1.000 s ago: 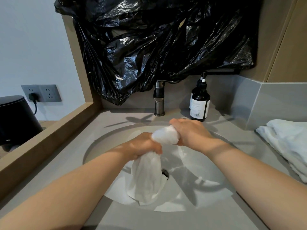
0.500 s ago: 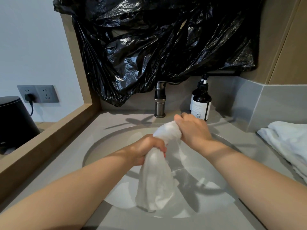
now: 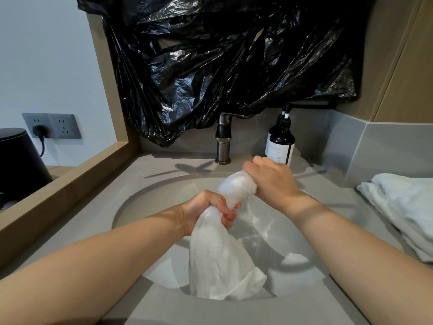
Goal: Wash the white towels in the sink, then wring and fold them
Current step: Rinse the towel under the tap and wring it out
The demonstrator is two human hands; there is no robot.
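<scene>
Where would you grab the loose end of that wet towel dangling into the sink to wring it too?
Probably just below the left hand, where the towel is gathered narrow, closing round it from the right side. Lower down it fans out broad over the sink, too wide for one fist.

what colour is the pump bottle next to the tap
Dark brown, nearly black, with a white label; the pump bottle shows only in the head view.
</scene>
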